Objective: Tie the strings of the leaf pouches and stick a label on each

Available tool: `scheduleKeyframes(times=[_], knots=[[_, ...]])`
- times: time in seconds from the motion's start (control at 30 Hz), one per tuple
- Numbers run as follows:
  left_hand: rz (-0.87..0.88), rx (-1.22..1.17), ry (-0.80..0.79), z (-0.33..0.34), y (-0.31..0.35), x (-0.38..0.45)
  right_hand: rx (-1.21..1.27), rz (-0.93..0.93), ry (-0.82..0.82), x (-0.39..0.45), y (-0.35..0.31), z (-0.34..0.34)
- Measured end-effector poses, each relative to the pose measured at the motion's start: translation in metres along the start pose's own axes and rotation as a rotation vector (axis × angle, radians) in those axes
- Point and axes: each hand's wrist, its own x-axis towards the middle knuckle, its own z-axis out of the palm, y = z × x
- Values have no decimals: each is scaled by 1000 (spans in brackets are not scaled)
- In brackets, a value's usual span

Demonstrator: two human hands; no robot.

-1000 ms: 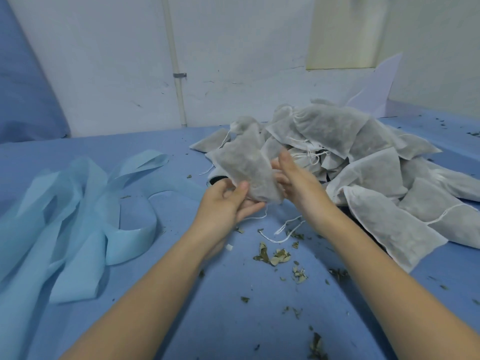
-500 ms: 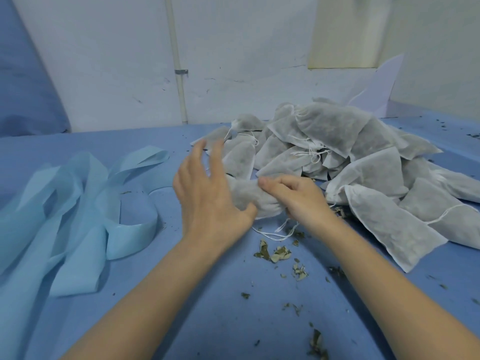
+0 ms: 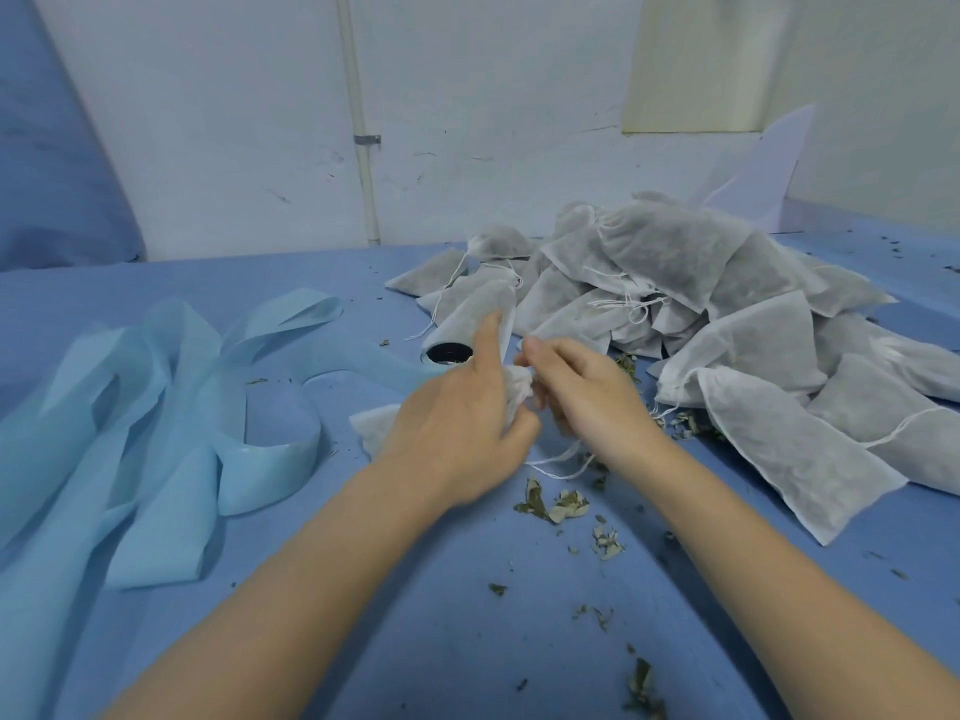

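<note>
Your left hand (image 3: 457,428) and right hand (image 3: 587,402) pinch the white pouch's (image 3: 514,394) gathered neck; bare blue counter (image 3: 395,589) lies nearer you.

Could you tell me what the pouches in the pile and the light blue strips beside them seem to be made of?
Pouches: probably thin white non-woven fabric, matte. Dark leaf contents show greyly through the walls, and white cotton-like strings close the mouths.
Light blue strips: likely non-woven sheet too, with a faint sheen. They hold soft loops and folds, stiffer than cloth. This is a guess from looks alone.
</note>
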Motion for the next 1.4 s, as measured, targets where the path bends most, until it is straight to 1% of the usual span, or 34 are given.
scheduleKeyframes(times=[0.1, 0.17, 0.23, 0.33, 0.4, 0.47, 0.57, 0.63, 0.77, 0.83, 0.9, 0.97, 1.1, 1.17, 1.27, 1.4], knots=[[63, 207, 3, -3, -9, 1, -56, -37, 74, 0, 1, -8], [135, 320, -43, -5, -13, 1, -101, -48, 58, 0, 1, -10], [149, 345, -96, -5, -13, 0, -141, -19, 26, 0, 0, -8], [96, 173, -68, -7, -13, -1, -14, 98, 50, 0, -4, -4], [146, 160, 23, -5, -12, 0, 102, 211, 35, 1, -5, -2], [178, 129, 48, 0, -8, 1, 212, 278, 4, 0, -5, 0], [43, -60, -6, 2, -2, 3, 398, 353, -35, 0, -2, 2], [-22, -165, -6, 3, -2, 2, 499, 417, -72, 1, -1, 2], [-27, -275, 38, 2, -7, 3, 627, 502, -105, 2, -2, 2], [-48, -272, 47, 1, -9, 6, 701, 500, -59, 2, -6, 5], [-76, -289, 44, 2, -11, 7, 774, 437, 35, 1, -7, 9], [-100, -363, 49, 3, -11, 8, 886, 377, 93, -1, -9, 13], [-204, -605, 101, 6, -8, 9, 1143, 350, 48, -6, -11, 16], [-254, -660, 147, 7, -8, 9, 1132, 306, 16, -9, -10, 17], [-298, -683, 201, 8, -9, 8, 1036, 256, -18, -10, -8, 19], [-292, -612, 219, 9, -10, 6, 906, 258, -45, -10, -5, 18]])
